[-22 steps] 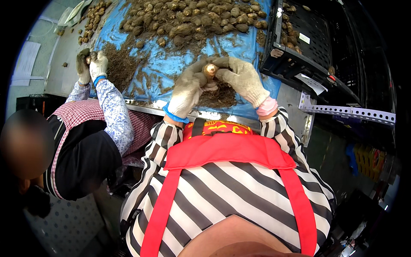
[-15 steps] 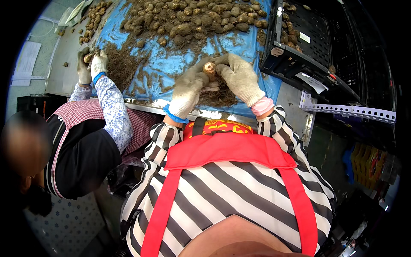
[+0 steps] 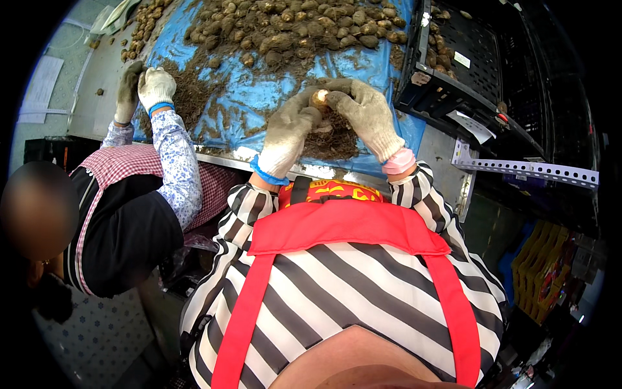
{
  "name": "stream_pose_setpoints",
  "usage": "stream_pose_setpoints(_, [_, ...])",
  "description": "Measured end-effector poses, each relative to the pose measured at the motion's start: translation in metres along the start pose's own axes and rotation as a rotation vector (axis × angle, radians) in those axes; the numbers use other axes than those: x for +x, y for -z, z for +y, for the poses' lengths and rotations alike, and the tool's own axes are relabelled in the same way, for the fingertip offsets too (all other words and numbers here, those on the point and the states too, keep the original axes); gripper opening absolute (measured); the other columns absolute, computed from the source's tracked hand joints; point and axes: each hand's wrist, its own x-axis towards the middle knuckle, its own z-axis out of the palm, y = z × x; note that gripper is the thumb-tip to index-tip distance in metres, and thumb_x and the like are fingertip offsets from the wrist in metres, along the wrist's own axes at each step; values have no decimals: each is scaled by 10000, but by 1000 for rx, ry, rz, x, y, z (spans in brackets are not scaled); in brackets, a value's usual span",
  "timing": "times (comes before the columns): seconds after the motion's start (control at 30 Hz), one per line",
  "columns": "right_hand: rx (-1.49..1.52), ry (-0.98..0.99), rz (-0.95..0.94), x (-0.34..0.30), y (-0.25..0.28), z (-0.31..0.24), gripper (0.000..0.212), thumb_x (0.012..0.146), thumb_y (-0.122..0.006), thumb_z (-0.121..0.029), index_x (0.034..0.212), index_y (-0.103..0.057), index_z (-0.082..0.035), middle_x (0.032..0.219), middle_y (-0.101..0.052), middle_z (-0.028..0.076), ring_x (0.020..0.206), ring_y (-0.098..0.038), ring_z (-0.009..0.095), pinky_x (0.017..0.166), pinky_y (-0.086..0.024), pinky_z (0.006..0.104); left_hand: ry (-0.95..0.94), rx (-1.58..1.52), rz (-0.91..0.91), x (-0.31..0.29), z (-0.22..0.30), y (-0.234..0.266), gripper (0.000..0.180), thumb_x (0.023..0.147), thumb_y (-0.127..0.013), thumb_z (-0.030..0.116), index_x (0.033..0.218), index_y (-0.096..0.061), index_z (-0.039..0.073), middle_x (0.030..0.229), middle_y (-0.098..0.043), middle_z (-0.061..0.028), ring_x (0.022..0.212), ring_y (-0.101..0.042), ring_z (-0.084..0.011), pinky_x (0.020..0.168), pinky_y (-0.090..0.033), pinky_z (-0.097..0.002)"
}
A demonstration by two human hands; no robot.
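Note:
My left hand (image 3: 289, 127) and my right hand (image 3: 364, 115), both in dirty whitish knit gloves, meet over the blue plastic sheet (image 3: 241, 110). Between their fingers is a small taro corm (image 3: 320, 97), its pale end showing and the rest hidden by the gloves. Both hands are closed around it, the right thumb and fingers near the pale end. Beneath them lies a heap of dark, stringy root scraps (image 3: 332, 141). Farther back, a large pile of brown taro corms (image 3: 291, 29) covers the sheet.
At my left a co-worker's gloved hands (image 3: 155, 87) work over the same table. Loose corms (image 3: 139, 35) lie beyond them. A black slatted crate (image 3: 447, 87) holding some corms stands at the right, above a white perforated metal bar (image 3: 528, 168).
The corm has turned in my fingers, and its pale end shows at a different angle. My hands stay almost in place. The co-worker's hands have shifted slightly, and their corm no longer shows.

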Motion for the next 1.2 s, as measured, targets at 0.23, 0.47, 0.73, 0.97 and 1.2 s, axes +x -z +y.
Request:
stream_pose_setpoints(0.23, [-157, -97, 67, 7, -10, 5, 338, 940, -635, -277, 1124, -714, -4, 1020, -722, 202, 938, -705, 329, 819, -537, 382, -93, 795, 239, -3, -2, -7, 487, 955, -621, 160, 1403, -572, -26, 1232, -695, -184, 1095, -682, -209, 935, -558, -345])
stream_pose_setpoints(0.47, [-375, 320, 9, 12, -5, 47, 245, 982, -547, -161, 1108, -699, -15, 1121, -700, 162, 1016, -684, 319, 845, -543, 368, -168, 789, 169, -1, -13, 3, 488, 938, -603, 125, 1393, -566, -45, 1296, -659, -219, 1154, -670, -260, 987, -542, -365])
stream_pose_setpoints(0.73, [-79, 111, -8, -4, -5, 12, 280, 977, -658, -176, 1196, -694, -6, 1132, -731, 143, 994, -708, 225, 871, -550, 324, -72, -95, 23, 4, -17, 9, 636, 900, -457, -8, 1505, -299, -129, 1297, -573, -202, 1130, -653, -227, 1025, -583, -408])
stream_pose_setpoints(0.97, [-65, -24, 70, -7, -17, 16, 291, 908, -722, -220, 1150, -740, -60, 1093, -732, 139, 984, -711, 275, 862, -547, 361, -39, -209, 10, 4, -18, 12, 526, 968, -506, 58, 1457, -386, -96, 1292, -580, -188, 1168, -639, -257, 1010, -585, -423])
stream_pose_setpoints(1.2, [-602, 67, 4, 1, -9, 15, 170, 926, -645, -184, 1030, -735, -83, 1035, -718, 143, 1011, -680, 360, 893, -529, 451, -22, -528, -89, 5, -31, 18, 495, 1048, -572, 225, 1424, -430, -64, 1322, -573, -250, 1215, -623, -341, 1066, -539, -513])
